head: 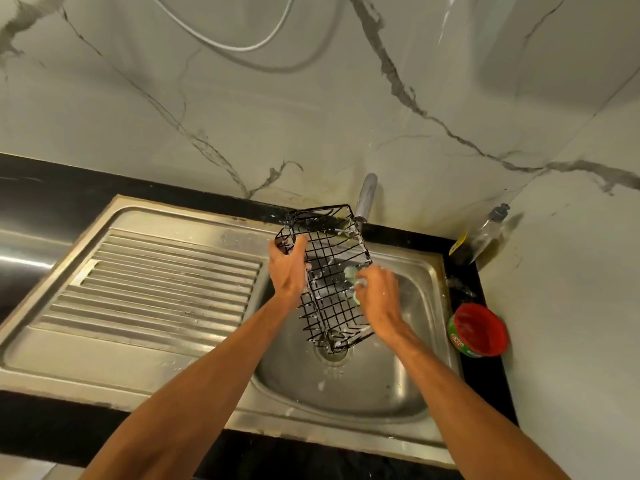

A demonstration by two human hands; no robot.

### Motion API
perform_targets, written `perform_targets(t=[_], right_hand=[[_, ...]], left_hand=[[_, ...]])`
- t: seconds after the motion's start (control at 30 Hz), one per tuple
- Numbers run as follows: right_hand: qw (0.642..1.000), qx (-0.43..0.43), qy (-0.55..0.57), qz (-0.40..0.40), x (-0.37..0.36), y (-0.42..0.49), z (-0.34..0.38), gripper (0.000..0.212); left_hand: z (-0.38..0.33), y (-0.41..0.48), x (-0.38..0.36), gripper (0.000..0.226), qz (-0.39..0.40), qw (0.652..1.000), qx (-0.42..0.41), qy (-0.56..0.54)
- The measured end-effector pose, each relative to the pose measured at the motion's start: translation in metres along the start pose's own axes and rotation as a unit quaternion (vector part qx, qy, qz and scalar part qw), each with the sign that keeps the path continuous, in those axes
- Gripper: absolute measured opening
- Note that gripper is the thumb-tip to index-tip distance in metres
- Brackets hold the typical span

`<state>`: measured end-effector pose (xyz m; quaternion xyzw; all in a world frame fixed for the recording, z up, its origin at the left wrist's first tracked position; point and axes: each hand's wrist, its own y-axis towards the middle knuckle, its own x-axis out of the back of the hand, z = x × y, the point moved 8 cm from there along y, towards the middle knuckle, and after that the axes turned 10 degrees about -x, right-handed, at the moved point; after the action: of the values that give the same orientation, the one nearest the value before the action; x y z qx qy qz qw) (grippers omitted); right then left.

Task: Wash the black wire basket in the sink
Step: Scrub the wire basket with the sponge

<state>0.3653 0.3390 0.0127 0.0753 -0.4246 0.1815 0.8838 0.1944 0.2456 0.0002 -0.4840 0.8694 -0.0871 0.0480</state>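
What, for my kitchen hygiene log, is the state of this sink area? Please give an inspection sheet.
Surface: steel sink with ribbed drainboard, set in a black counter; suds flecks in the basin.
Job's things: black wire basket held tilted over the basin, suds on its wires; greenish scrubber against its mesh.
Clutter: green tub with red top and clear pump bottle on the counter right of the basin.
Hands: left hand grips the basket's side; right hand holds the scrubber.
Cables: white cable or hose looped against the wall.
Surroundings: marble-look wall; tap behind the basket, no running water seen.
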Motion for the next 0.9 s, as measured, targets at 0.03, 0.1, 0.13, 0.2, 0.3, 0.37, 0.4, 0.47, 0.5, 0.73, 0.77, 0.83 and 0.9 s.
perform_targets(t=[0.03, 0.1, 0.13, 0.2, 0.3, 0.37, 0.4, 0.47, 0.5, 0.73, 0.77, 0.83, 0.9], right_hand=[[1.000, -0.006, 0.007, -0.009, 0.001, 0.003, 0.002, 0.021], [0.999, 0.001, 0.032, -0.001, -0.008, 0.003, 0.008, 0.022], [0.999, 0.012, 0.029, 0.006, -0.015, 0.001, 0.013, 0.020], [0.999, 0.031, 0.010, 0.010, -0.025, -0.001, 0.020, 0.019], [0.990, 0.107, -0.007, 0.091, -0.045, -0.012, 0.033, 0.024], [0.995, 0.096, -0.004, 0.041, -0.033, -0.003, 0.031, 0.029], [0.998, 0.066, -0.013, -0.006, -0.023, 0.006, 0.025, 0.026], [0.998, 0.034, -0.037, -0.032, -0.018, 0.012, 0.020, 0.022], [0.997, 0.063, -0.046, -0.012, -0.025, 0.009, 0.026, 0.022], [0.996, -0.012, 0.033, -0.084, -0.011, 0.028, 0.025, 0.024], [0.996, -0.004, 0.029, -0.085, -0.012, 0.027, 0.032, 0.023], [0.997, 0.066, 0.023, -0.035, -0.027, 0.018, 0.052, 0.019], [0.996, 0.085, 0.015, -0.005, -0.036, 0.016, 0.053, 0.017]], left_hand=[[0.004, -0.001, -0.002, 0.084, 0.007, 1.000, 0.010, -0.020], [0.012, -0.002, -0.003, 0.052, 0.002, 0.997, 0.027, -0.066], [0.016, -0.003, -0.004, 0.045, -0.003, 0.995, 0.034, -0.092], [0.021, -0.003, -0.007, 0.043, -0.006, 0.992, 0.047, -0.118], [0.020, -0.006, -0.011, 0.040, -0.004, 0.989, 0.062, -0.137], [0.019, -0.006, -0.016, 0.047, 0.007, 0.987, 0.066, -0.148], [0.018, -0.007, -0.019, 0.054, 0.013, 0.985, 0.072, -0.153], [0.024, -0.003, -0.021, 0.063, 0.015, 0.983, 0.086, -0.164], [0.029, 0.000, -0.022, 0.067, 0.016, 0.983, 0.090, -0.159], [0.071, 0.025, -0.037, 0.086, 0.034, 0.986, 0.111, -0.117], [0.064, 0.017, -0.036, 0.087, 0.036, 0.986, 0.118, -0.115], [0.046, -0.004, -0.033, 0.077, 0.040, 0.986, 0.121, -0.108], [0.045, -0.012, -0.032, 0.066, 0.052, 0.986, 0.123, -0.103]])
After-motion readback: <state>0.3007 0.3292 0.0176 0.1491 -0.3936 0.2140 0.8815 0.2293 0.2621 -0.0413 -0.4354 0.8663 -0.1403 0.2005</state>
